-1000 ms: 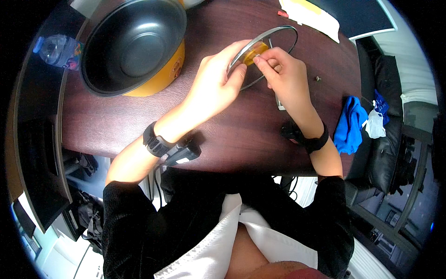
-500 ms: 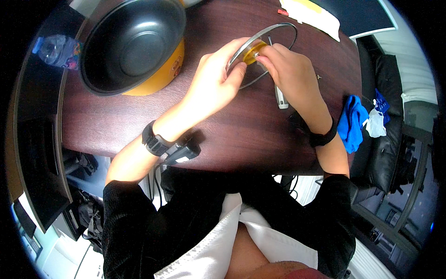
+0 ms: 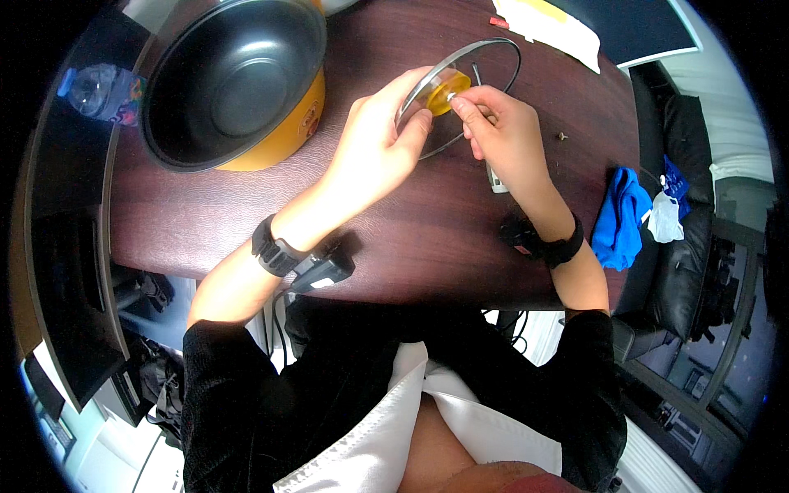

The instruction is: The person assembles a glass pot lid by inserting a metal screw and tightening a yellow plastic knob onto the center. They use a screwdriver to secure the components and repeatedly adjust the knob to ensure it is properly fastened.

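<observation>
My left hand is closed on the edge of a glass pot lid with a steel rim, held tilted above the table. The lid's yellow knob sits between my hands. At the knob's middle, my right hand pinches a tiny pale piece, too small to name, between thumb and finger. Below the lid and partly hidden by my right hand lies what looks like a screwdriver, its light grey handle end showing. A small metal piece rests on the table to the right.
A large pot, yellow outside and black inside, stands at the far left beside a plastic bottle. White paper lies at the back right near a dark screen. A blue cloth hangs by the table's right edge.
My right hand has shifted slightly, its fingers now drawn back and pinching at the knob's middle. The small metal piece at the right shows more fully. My left hand and the lid have barely moved.
</observation>
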`<state>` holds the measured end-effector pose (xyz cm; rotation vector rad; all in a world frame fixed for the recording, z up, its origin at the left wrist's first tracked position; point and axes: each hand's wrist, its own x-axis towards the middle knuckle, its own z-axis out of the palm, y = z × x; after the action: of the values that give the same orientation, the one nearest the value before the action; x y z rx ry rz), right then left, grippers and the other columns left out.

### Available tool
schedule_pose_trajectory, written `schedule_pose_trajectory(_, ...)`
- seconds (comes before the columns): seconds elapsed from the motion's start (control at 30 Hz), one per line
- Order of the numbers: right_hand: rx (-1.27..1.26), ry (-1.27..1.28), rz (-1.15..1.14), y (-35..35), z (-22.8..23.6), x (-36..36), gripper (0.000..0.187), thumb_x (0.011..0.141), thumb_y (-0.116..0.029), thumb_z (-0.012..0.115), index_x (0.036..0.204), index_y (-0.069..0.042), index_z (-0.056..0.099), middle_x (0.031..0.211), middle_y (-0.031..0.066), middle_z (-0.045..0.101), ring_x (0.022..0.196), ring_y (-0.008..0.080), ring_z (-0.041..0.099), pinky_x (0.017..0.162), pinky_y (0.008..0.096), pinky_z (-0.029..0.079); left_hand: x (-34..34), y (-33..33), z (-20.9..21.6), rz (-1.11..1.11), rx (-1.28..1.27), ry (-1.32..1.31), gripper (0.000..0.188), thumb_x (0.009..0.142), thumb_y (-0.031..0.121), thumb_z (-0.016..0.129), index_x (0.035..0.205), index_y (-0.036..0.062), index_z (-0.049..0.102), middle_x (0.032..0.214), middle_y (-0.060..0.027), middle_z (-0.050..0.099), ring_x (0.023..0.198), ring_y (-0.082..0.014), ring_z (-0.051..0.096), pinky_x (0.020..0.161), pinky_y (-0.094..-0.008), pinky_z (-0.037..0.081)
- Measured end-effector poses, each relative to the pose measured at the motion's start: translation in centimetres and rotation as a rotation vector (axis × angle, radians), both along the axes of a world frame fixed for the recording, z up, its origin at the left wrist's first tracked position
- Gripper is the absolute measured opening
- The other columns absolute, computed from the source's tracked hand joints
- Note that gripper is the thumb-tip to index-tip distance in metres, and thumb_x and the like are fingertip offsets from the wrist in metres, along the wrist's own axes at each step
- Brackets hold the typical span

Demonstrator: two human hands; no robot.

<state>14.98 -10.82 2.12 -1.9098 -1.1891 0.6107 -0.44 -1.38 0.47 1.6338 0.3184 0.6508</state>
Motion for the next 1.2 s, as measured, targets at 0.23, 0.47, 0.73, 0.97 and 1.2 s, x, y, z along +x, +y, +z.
schedule_pose_trajectory(0.23,0.196,-0.714,0.261,0.3,0.2,1.1,0.013,0.09,-0.019,0.057,0.094,-0.006,0.06,0.079,0.0113,0.062,0.071,0.0309,0.063,0.057,0.0387,0.049,-0.1,0.1,0.0,-0.003,-0.008,-0.023,0.044,0.091,-0.007,0.044,0.134,0.0008,0.043,0.135,-0.0114,0.05,0.122,-0.0194,0.05,0.095,-0.0315,0.047)
schedule_pose_trajectory(0.47,0.243,-0.582,0.262,0.8,0.1,1.8,0.014,0.09,-0.018,0.059,0.09,-0.005,0.062,0.074,0.0123,0.062,0.065,0.0297,0.063,0.055,0.0369,0.048,0.2,0.2,-0.5,-0.009,-0.094,-0.017,0.042,0.092,-0.004,0.043,0.134,-0.0011,0.043,0.132,-0.0124,0.051,0.121,-0.0196,0.05,0.095,-0.0333,0.049)
schedule_pose_trajectory(0.73,0.235,-0.221,0.053,1.0,-0.5,0.1,0.016,0.088,-0.017,0.062,0.087,-0.002,0.064,0.068,0.0168,0.063,0.059,0.0301,0.064,0.054,0.0359,0.048,0.3,0.0,-0.1,0.012,-0.164,-0.116,0.04,0.094,-0.004,0.04,0.134,-0.0021,0.042,0.134,-0.0132,0.048,0.121,-0.0204,0.05,0.093,-0.0344,0.051)
schedule_pose_trajectory(0.97,0.234,-0.435,0.084,1.3,0.5,-0.1,0.017,0.089,-0.019,0.06,0.086,-0.002,0.061,0.073,0.0168,0.064,0.065,0.0335,0.064,0.057,0.0401,0.05,0.3,0.0,0.7,0.021,-0.214,-0.122,0.041,0.094,-0.004,0.039,0.135,-0.0033,0.039,0.135,-0.0156,0.047,0.121,-0.0222,0.05,0.093,-0.0377,0.053)
schedule_pose_trajectory(1.2,0.244,-0.779,0.163,1.0,0.3,-0.1,0.012,0.089,-0.015,0.056,0.091,-0.003,0.056,0.079,0.0132,0.063,0.067,0.0309,0.065,0.057,0.039,0.053,0.3,0.0,0.6,0.019,-0.332,-0.134,0.043,0.093,-0.002,0.041,0.136,-0.003,0.037,0.133,-0.0171,0.048,0.118,-0.0235,0.053,0.092,-0.0404,0.053)
